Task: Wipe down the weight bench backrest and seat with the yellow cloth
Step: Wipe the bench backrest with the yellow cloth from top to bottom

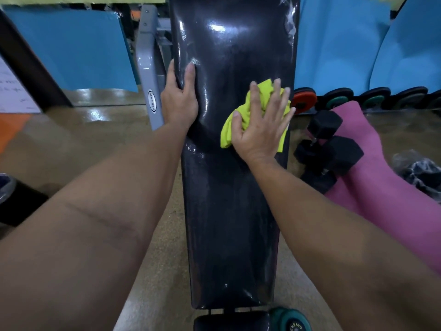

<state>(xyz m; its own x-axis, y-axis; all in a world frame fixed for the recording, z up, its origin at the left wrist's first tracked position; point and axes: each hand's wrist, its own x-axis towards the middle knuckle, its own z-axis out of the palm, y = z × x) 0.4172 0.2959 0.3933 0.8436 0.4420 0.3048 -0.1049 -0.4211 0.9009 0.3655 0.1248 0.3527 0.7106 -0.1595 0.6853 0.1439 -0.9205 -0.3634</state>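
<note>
Now left hand [179,101] grips backrest [232,211] edge (thumb atop); right hand [262,130], spread flat, presses yellow cloth [227,133].

The only camera, worn on the head, looks forward and down along the black backrest [229,211] from near, so the pad fills the middle of the view.

The backrest [233,187] is glossy black with white glints, and the seat [231,322] is the same black. The cloth [228,132] is plain bright yellow-green. The bench frame [148,68] is grey with a black-and-white oval badge. The upright mats [71,48] are blue and the floor mat [386,192] is pink. The hex dumbbells [334,151] are black, one weight plate [304,101] is red-orange and the near plate [292,322] is teal. The floor [71,151] is speckled tan.
</note>
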